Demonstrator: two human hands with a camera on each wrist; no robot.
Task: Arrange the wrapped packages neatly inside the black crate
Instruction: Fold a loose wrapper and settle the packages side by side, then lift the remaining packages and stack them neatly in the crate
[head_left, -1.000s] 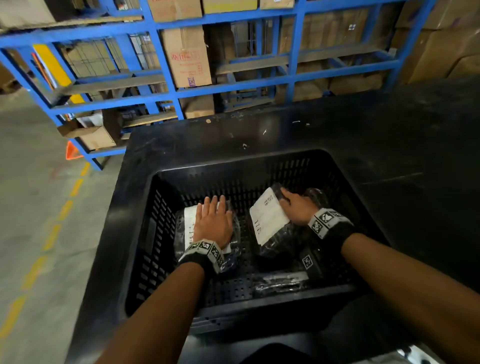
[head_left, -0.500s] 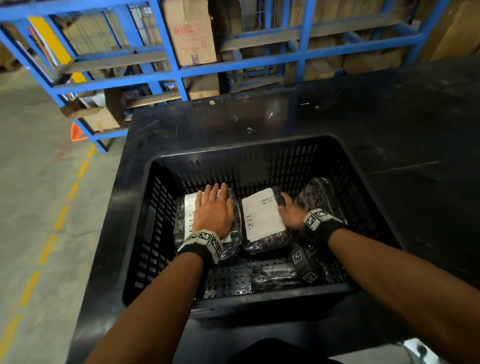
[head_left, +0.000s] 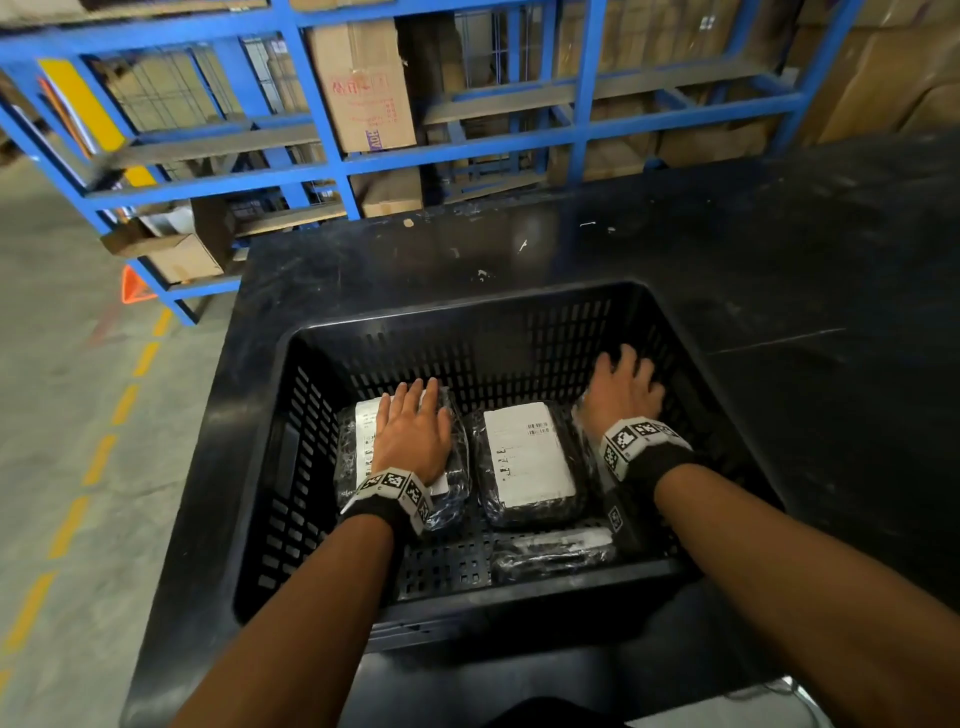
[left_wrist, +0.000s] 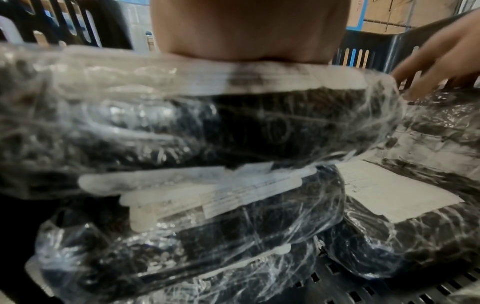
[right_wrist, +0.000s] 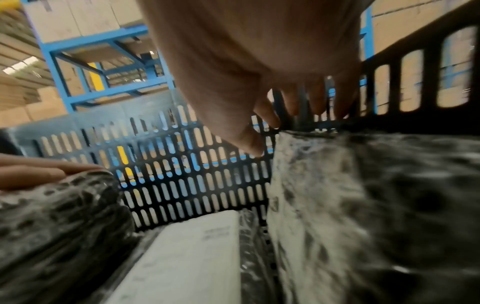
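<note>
The black slotted crate (head_left: 467, 306) (right_wrist: 182, 174) stands on a black table. Inside, at the left, two plastic-wrapped black packages (head_left: 457, 462) lie stacked, the top one (left_wrist: 207, 127) over the lower one (left_wrist: 207, 236). My left hand (head_left: 413, 431) (left_wrist: 246, 30) presses flat on the top one. A package with a white label (head_left: 527, 457) (right_wrist: 187, 257) lies flat in the middle. My right hand (head_left: 626, 389) (right_wrist: 272, 92) rests with spread fingers on the far end of the right package (head_left: 584, 415) (right_wrist: 363, 205). A thin wrapped package (head_left: 550, 553) lies along the crate's near wall.
The black table (head_left: 727, 249) stretches to the right and behind the crate. Blue shelving (head_left: 337, 156) with cardboard boxes (head_left: 363, 88) stands beyond it. Left of the table is concrete floor with a yellow dashed line (head_left: 104, 457) and an orange triangle (head_left: 135, 286).
The right hand laid the tilted labelled package flat in the middle, let it go and moved right onto the right package. The left hand stayed flat on the left stack.
</note>
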